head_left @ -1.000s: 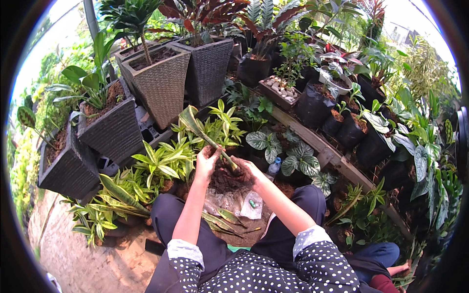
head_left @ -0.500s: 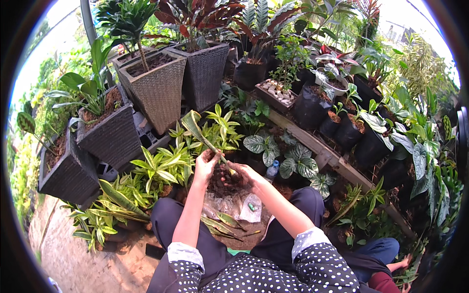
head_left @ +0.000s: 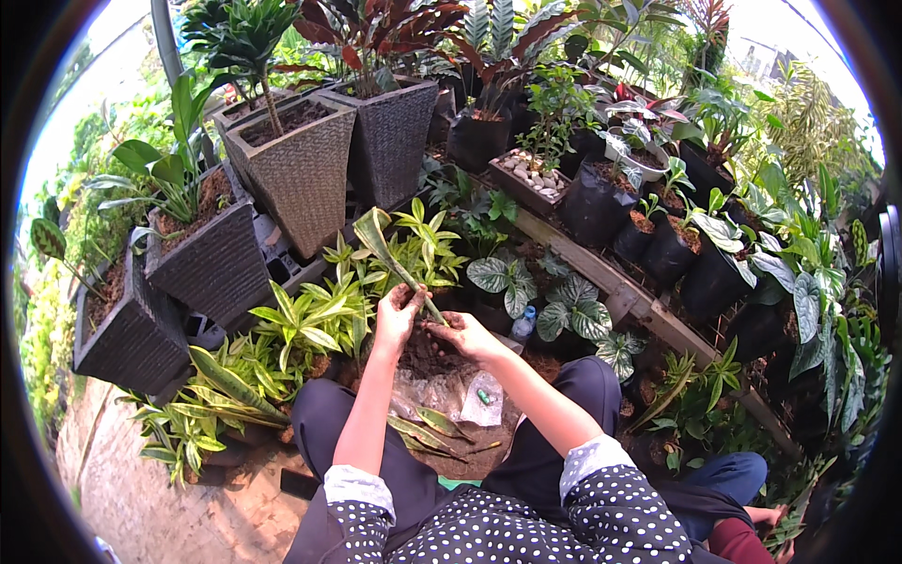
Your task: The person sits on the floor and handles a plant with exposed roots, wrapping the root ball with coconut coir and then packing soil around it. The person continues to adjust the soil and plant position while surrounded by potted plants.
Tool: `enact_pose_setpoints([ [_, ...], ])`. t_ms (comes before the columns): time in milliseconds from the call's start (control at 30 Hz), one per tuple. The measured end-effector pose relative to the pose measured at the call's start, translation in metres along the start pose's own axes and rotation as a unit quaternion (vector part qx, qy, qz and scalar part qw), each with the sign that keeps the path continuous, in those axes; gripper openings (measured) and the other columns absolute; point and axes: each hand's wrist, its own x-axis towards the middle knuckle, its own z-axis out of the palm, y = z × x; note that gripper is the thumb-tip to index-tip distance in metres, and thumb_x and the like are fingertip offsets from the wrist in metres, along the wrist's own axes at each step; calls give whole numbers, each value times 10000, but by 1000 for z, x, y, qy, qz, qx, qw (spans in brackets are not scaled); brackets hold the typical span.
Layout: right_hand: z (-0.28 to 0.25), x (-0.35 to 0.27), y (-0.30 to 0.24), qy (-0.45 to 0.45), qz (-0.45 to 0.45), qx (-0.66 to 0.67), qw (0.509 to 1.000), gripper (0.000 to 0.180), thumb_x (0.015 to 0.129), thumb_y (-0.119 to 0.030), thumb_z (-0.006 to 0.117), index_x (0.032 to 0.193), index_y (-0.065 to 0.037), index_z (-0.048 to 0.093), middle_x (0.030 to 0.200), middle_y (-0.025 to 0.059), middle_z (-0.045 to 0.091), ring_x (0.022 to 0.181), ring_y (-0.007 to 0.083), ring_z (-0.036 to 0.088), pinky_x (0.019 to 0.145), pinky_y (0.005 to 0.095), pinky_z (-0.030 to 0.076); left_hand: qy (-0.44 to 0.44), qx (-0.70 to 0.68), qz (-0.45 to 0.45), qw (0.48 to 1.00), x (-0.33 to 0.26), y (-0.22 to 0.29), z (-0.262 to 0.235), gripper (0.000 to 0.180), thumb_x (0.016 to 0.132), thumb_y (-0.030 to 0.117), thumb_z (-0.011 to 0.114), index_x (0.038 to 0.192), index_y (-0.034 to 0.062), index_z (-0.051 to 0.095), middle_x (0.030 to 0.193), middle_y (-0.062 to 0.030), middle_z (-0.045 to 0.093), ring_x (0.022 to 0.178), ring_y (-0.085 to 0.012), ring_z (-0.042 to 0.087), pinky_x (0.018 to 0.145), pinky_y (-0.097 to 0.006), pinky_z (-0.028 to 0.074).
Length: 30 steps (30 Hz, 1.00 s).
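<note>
One long leaf [head_left: 381,246] ends indistinctly at the soil-smudged right hand [head_left: 470,336].

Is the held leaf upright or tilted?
Tilted: the held leaf slants, its broad top left of its lower end at the right hand.

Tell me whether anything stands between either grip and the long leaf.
Nothing visible does: the left grip holds the leaf directly, and the right grip is at its lower end. Soil shows just below, not in the way.

Planters [head_left: 299,193] and grow bags [head_left: 594,209] show a garden or nursery.
</note>
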Motion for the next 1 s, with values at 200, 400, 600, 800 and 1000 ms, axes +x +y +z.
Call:
enact_pose_setpoints([
  [200, -14, 6, 1, -45, 108, 325, 939, 378, 932, -276, 445, 1180, 7, 484, 1093, 161, 581, 942, 251, 595, 837, 382, 494, -8, -17, -34, 999, 1, 8, -6, 214, 821, 102, 653, 995, -3, 587, 909, -76, 643, 850, -145, 604, 795, -282, 477],
  [400, -16, 4, -7, -39, 78, 317, 944, 332, 938, -189, 400, 1163, 33, 499, 1094, 162, 600, 922, 211, 615, 813, 353, 509, -10, -62, -45, 997, 3, 8, -7, 205, 842, 152, 635, 1005, 34, 593, 917, -53, 639, 825, -130, 602, 704, -269, 494],
  [600, -18, 0, -19, 7, 54, 207, 977, 306, 921, -177, 440, 1156, -9, 541, 1031, 87, 633, 919, 169, 607, 770, 308, 500, -13, -91, -60, 994, 8, 0, -4, 182, 858, 138, 610, 1017, 51, 589, 918, -43, 629, 833, -131, 598, 704, -275, 492],
  [800, -28, 10, -16, 127, 36, 119, 984, 315, 920, -257, 440, 1124, -54, 570, 977, 23, 639, 808, 130, 574, 700, 238, 441, -21, -84, -47, 995, 13, -9, 0, 187, 874, 123, 582, 1042, 42, 583, 925, -44, 627, 858, -139, 597, 806, -283, 475],
  [1000, -44, 20, -6, 243, -104, -160, 951, 236, 844, -124, 585, 1051, -11, 596, 917, 51, 623, 851, 114, 558, 795, 261, 433, -25, -101, -47, 994, 16, -8, 6, 184, 870, 98, 580, 1043, 36, 584, 926, -43, 633, 841, -133, 602, 785, -254, 457],
])
